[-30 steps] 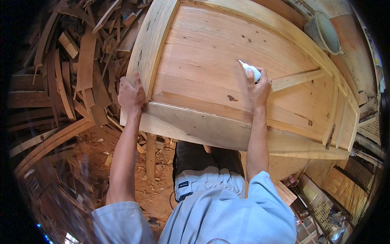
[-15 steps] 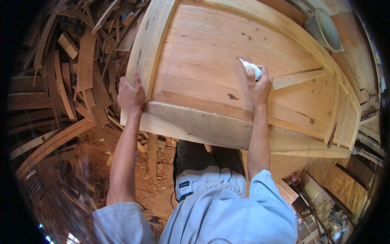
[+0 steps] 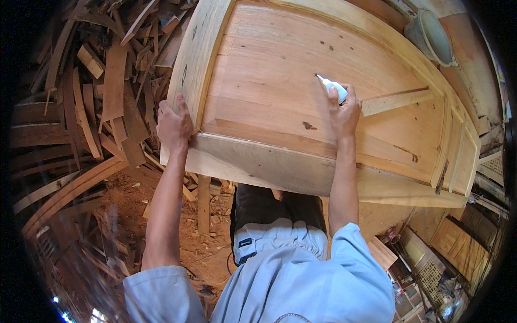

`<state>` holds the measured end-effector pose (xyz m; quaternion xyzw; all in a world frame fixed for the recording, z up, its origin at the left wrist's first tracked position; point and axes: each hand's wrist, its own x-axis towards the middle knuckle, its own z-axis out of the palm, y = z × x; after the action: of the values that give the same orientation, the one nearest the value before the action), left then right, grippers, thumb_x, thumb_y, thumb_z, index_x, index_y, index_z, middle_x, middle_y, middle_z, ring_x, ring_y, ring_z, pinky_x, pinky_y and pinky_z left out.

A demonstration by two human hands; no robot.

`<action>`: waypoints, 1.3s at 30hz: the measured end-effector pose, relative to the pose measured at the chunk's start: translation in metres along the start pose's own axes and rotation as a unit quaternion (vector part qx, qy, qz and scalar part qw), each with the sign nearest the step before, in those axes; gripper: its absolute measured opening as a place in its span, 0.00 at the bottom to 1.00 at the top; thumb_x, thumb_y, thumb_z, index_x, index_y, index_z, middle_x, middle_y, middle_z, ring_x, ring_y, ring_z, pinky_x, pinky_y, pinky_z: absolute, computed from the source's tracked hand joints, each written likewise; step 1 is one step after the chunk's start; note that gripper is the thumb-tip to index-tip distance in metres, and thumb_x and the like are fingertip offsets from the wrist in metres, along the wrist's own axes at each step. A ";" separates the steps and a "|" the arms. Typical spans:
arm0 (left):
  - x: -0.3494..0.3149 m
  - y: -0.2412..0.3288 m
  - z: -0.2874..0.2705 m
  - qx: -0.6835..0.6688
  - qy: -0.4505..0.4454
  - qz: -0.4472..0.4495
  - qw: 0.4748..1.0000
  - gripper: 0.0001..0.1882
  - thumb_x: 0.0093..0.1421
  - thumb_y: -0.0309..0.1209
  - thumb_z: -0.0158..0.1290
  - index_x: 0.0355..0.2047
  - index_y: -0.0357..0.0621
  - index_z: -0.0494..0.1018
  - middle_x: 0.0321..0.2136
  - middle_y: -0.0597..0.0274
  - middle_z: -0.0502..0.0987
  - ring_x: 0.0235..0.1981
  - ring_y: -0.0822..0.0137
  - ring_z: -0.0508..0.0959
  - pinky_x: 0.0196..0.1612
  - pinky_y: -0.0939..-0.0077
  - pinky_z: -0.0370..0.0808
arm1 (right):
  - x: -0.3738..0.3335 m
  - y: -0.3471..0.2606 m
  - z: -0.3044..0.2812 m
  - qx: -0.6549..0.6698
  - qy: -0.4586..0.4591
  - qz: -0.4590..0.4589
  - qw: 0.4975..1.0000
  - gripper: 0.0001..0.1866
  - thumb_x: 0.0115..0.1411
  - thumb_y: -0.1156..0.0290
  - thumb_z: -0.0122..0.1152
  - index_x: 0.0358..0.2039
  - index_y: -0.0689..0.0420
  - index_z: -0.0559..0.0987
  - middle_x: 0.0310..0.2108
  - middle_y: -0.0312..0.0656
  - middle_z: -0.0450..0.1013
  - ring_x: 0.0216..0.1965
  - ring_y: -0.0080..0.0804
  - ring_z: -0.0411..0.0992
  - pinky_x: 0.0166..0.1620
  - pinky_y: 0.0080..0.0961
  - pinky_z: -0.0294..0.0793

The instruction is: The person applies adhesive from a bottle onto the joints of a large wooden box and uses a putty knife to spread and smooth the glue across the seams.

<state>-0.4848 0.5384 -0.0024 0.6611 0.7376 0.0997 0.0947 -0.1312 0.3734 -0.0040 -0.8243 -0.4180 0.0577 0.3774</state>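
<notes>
A large framed wooden door panel [image 3: 269, 102] lies in front of me, its wood marked by several dark knots and holes. My right hand [image 3: 346, 113] grips a small white nozzle bottle [image 3: 336, 92], tilted with its tip at a dark spot in the panel. Whether liquid comes out is too small to tell. At the near left corner my left hand [image 3: 174, 125] holds the frame's edge, fingers bent over the wood. A loose wooden strip [image 3: 397, 102] slants across the panel just right of my right hand.
Scrap wood [image 3: 113, 81] is heaped along the left side. A grey bucket [image 3: 429, 37] stands beyond the panel at the far right. Wood chips and sawdust [image 3: 137, 202] cover the floor below. Lower right, more panels [image 3: 458, 242] and clutter lie about.
Both hands keep almost the same place. The bottle's tip has stayed by the same spot, and the view has shifted very slightly.
</notes>
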 end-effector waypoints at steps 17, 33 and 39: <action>0.001 0.002 -0.003 0.008 -0.019 -0.017 1.000 0.38 0.67 0.61 0.37 0.52 0.34 0.68 0.49 0.39 0.75 0.50 0.40 0.75 0.52 0.49 0.70 | -0.002 -0.001 -0.001 0.008 0.042 0.002 0.999 0.18 0.62 0.53 0.59 0.33 0.57 0.77 0.23 0.46 0.76 0.27 0.47 0.74 0.35 0.42 0.72; 0.001 -0.001 -0.001 0.009 -0.021 -0.006 1.000 0.37 0.67 0.61 0.37 0.50 0.34 0.68 0.46 0.40 0.76 0.48 0.41 0.76 0.50 0.49 0.70 | -0.002 -0.001 -0.001 0.013 0.036 -0.012 0.999 0.18 0.63 0.53 0.59 0.33 0.58 0.77 0.24 0.48 0.77 0.29 0.48 0.75 0.37 0.43 0.73; 0.001 -0.002 0.001 0.003 -0.010 -0.004 1.000 0.37 0.67 0.62 0.36 0.50 0.35 0.69 0.47 0.40 0.76 0.48 0.41 0.76 0.50 0.49 0.71 | -0.002 0.000 -0.001 0.009 0.040 -0.001 0.999 0.19 0.63 0.52 0.58 0.33 0.58 0.77 0.24 0.49 0.76 0.29 0.50 0.74 0.36 0.44 0.72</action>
<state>-0.4869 0.5396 -0.0045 0.6595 0.7395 0.0909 0.1003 -0.1320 0.3707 -0.0039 -0.8220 -0.4030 0.0280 0.4013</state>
